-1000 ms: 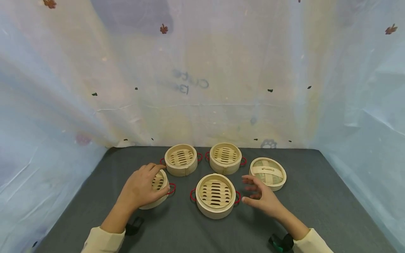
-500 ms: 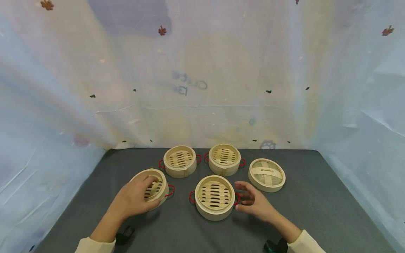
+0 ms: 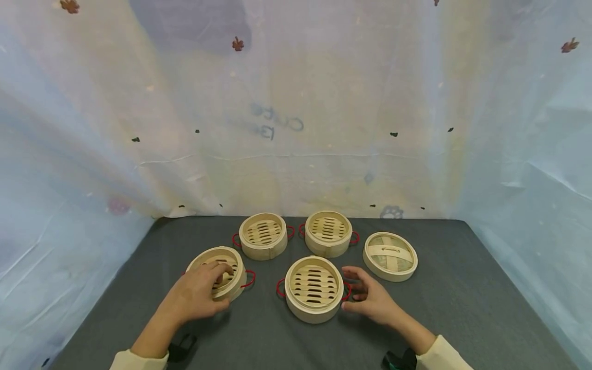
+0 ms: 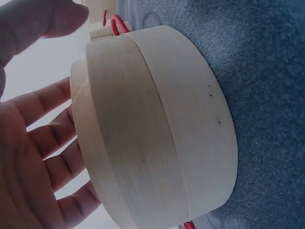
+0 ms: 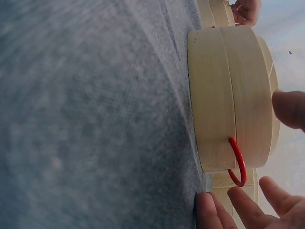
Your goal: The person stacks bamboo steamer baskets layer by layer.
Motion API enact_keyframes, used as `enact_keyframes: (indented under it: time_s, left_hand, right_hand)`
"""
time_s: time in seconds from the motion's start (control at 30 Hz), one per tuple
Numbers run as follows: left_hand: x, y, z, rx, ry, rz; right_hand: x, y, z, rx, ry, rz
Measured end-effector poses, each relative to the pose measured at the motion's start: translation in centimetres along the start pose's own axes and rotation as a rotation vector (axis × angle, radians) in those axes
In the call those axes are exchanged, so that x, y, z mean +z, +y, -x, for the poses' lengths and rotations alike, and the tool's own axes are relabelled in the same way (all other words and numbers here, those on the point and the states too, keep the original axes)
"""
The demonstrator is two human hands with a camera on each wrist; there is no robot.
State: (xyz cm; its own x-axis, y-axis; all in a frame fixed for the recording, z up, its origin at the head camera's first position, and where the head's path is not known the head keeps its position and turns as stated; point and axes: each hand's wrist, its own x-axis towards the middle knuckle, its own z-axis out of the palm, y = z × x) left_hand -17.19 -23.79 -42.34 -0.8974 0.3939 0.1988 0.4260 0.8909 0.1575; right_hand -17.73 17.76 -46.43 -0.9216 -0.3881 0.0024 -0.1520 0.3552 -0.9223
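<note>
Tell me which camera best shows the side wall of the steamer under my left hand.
The left wrist view: the side wall looms large there, unhidden by the left hand. The head view shows only a small strip of it; the right wrist view, just a slice beyond the middle steamer.

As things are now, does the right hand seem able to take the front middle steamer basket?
Probably yes. The right hand is empty and just beside the front middle steamer basket, its fingers close to the red handle on that side, and I see nothing standing between.
</note>
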Motion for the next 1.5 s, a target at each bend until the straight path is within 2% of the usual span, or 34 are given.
enact_keyframes:
  time_s: [0.3,0.6,0.77,1.03,1.3,1.5]
  left_hand:
    - [0.3,-0.2,0.1,0.015,0.004,0.011]
    - [0.4,-0.2,0.4,-0.017,-0.02,0.005]
    - [0.6,-0.2,0.6,-0.024,-0.01,0.016]
    - [0.5,-0.1,0.9,-0.015,0.004,-0.018]
    - [0.7,0.1,1.1,0.002,0.042,-0.056]
    - [0.6,0.3,1.3,0.034,0.115,-0.081]
  right_hand:
    - [0.3,0.3,-0.3,-0.002,0.005,0.005]
    - [0.3,0.3,-0.3,0.002,0.004,0.011]
    - [0.4,0.3,-0.5,-0.001,0.007,0.023]
    - [0.6,0.3,-0.5,0.007,0.001,0.048]
    - [0.7,0.3,-0.6,0.005,-0.001,0.097]
    - [0.8,0.4,-0.6,-0.001,-0.001,0.111]
